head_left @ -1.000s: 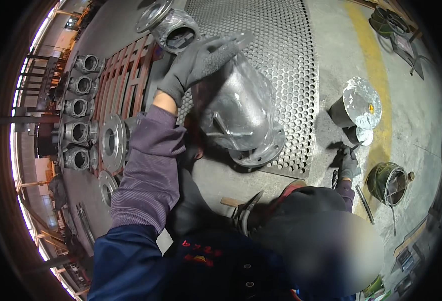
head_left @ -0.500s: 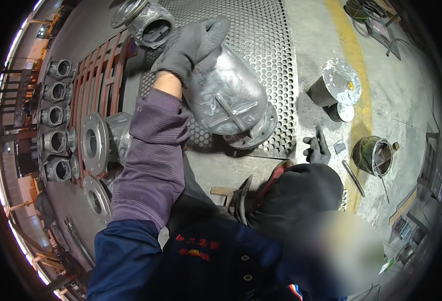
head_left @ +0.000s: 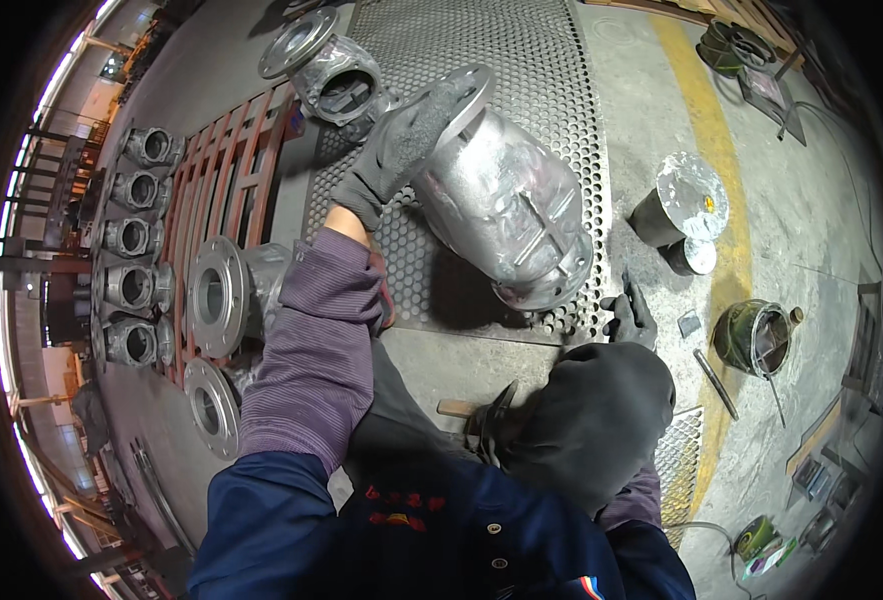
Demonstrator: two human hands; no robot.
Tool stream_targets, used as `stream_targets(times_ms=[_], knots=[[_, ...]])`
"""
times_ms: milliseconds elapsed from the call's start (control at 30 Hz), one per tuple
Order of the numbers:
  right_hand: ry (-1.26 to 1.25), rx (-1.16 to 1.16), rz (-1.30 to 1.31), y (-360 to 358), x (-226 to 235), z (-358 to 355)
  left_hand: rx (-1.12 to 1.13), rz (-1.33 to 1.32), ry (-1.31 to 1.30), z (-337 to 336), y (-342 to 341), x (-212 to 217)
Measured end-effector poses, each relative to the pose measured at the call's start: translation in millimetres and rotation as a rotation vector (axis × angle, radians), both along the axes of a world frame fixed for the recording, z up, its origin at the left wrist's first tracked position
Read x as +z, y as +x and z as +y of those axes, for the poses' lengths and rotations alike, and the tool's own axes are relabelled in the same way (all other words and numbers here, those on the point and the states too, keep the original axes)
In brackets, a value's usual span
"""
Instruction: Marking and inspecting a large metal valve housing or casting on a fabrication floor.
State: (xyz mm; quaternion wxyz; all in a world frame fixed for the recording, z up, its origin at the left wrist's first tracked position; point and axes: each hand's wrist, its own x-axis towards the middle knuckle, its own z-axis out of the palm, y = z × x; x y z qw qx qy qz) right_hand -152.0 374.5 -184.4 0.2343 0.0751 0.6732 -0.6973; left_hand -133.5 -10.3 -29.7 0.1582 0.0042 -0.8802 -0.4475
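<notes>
A grey cast-metal valve body [head_left: 506,200] with a flange at each end lies tilted on the perforated metal plate. My left hand [head_left: 406,140], in a dark grey glove, grips it by the upper flange [head_left: 469,100]. Raised ribs show on its rounded side, and the lower flange [head_left: 551,290] is partly turned from view. My right hand [head_left: 631,315], gloved too, is beyond my bent knee with its fingers stretched out. That hand is near the plate's right corner, apart from the casting, and nothing shows in it. The knee hides its wrist.
Another flanged casting [head_left: 336,75] stands at the upper left; more [head_left: 218,297] are by the red slatted rack [head_left: 216,160]. Several castings line the far left. On the right are a paint-smeared can [head_left: 691,195], a bucket [head_left: 753,337] and a dark rod [head_left: 715,384].
The valve body has been turned by my left hand, so its upper flange now shows and its ribs face another way. My right hand stays near the plate's corner. The whole view has shifted slightly.
</notes>
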Motion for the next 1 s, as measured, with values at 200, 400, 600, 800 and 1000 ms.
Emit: stream_targets(times_ms=[200, 400, 600, 800, 1000], knots=[[0.016, 0.037, 0.085, -8, -15, 8, -0.005, 0.229, -0.507, 11, -27, 1], [0.019, 0.135, 0.097, -21, 4, 0, 0.092, -0.068, -0.289, 18, -35, 12], [0.013, 0.185, 0.212, -16, -13, -5, -0.029, 0.076, -0.215, 2, -31, 7], [0.131, 0.183, 0.413, -19, -20, -7, 0.002, 0.008, -0.066, 14, -20, 13], [0.077, 0.252, 0.312, -25, 35, -23, 0.033, 0.125, -0.476, -3, -18, -3]])
